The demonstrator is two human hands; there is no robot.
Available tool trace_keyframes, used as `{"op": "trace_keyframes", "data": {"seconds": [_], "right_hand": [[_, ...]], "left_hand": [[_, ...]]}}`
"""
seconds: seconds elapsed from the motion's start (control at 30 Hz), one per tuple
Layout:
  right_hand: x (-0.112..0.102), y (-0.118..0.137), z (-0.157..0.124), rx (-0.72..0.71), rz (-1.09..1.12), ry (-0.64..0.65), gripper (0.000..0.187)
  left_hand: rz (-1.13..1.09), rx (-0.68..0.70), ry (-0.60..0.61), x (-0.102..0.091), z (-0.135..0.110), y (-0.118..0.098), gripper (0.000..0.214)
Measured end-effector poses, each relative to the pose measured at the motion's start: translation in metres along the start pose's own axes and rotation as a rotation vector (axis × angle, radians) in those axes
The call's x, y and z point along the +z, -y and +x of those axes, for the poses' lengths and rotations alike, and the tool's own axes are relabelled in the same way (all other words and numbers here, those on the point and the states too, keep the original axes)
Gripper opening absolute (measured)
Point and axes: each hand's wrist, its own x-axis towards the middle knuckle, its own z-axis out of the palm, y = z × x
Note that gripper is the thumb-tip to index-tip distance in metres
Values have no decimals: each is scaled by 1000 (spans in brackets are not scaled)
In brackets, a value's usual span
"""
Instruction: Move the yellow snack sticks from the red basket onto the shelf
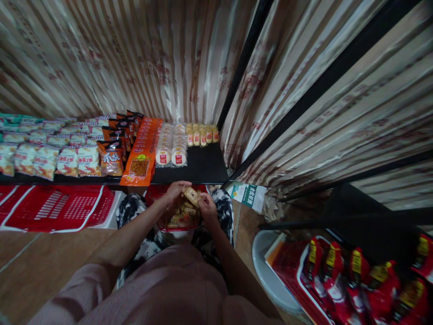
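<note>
My left hand [175,191] and my right hand [207,208] meet over a red bag [161,194] of small yellow wrapped snacks on my lap. Both hands are closed on one small yellow snack packet [191,195], held just above the open bag. More of the same packets [184,215] lie inside the bag below my hands. Just ahead is a low black shelf [203,167], where a row of similar small yellow packets [202,134] stands at the back right.
The shelf also holds round white cakes [172,144], an orange packet row [142,153] and several bagged snacks [57,153]. A red basket [57,207] lies on the floor at left. Red packets [355,280] fill a rack at lower right. Striped curtains [152,58] hang behind.
</note>
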Motion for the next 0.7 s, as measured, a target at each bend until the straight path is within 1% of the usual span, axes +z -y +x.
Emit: {"op": "trace_keyframes", "data": {"seconds": [0.17, 0.27, 0.37, 0.53, 0.7], "right_hand": [[0, -3, 1, 14, 34, 12, 25], [1, -7, 3, 20, 93, -8, 28], [2, -8, 3, 59, 168, -19, 32], [4, -2, -1, 132, 297, -21, 32], [7, 9, -4, 153, 381, -53, 35]], "left_hand": [[19, -11, 20, -3, 3, -1, 34], [2, -9, 38, -5, 2, -2, 32], [-18, -2, 63, -7, 2, -4, 30], [-70, 3, 133, -8, 4, -5, 27], [-90, 13, 178, -7, 8, -5, 26]]}}
